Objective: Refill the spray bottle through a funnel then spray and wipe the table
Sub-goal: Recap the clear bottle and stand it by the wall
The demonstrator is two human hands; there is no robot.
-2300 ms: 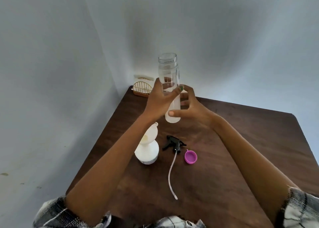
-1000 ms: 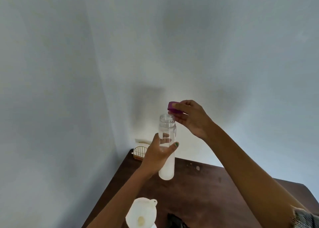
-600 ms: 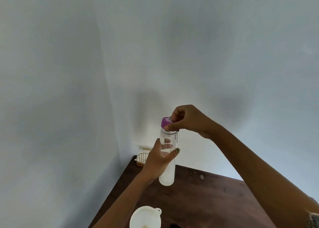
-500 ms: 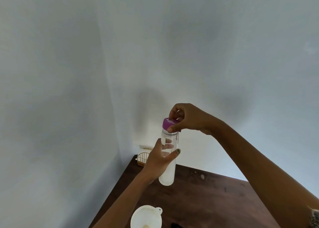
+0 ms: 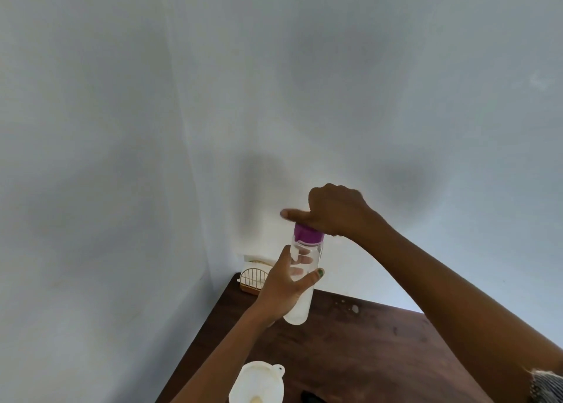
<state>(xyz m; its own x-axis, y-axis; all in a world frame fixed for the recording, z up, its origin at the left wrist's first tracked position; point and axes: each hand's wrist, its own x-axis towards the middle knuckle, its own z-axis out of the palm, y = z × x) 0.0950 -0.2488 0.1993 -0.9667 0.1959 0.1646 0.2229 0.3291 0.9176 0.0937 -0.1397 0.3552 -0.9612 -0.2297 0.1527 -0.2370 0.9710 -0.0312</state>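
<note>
My left hand [image 5: 281, 287] grips a tall clear bottle [image 5: 300, 303] upright above the far left of the brown table [image 5: 365, 351]. A purple cap [image 5: 307, 235] sits on the bottle's mouth. My right hand [image 5: 333, 212] is on top of the cap, fingers curled round it and thumb sticking out to the left. A white funnel [image 5: 259, 383] stands at the bottom edge; what it sits in is out of view. A black piece [image 5: 310, 398], probably the spray head, peeks in at the bottom edge.
A small wire holder with a white item [image 5: 254, 276] stands in the table's far left corner against the wall. Pale walls meet in a corner just behind it. A few light specks [image 5: 353, 308] lie on the table beyond the bottle.
My right hand brought the purple cap from the table to the bottle's mouth, set it on and has turned on it. The view tilted upward, hiding most of the table.
</note>
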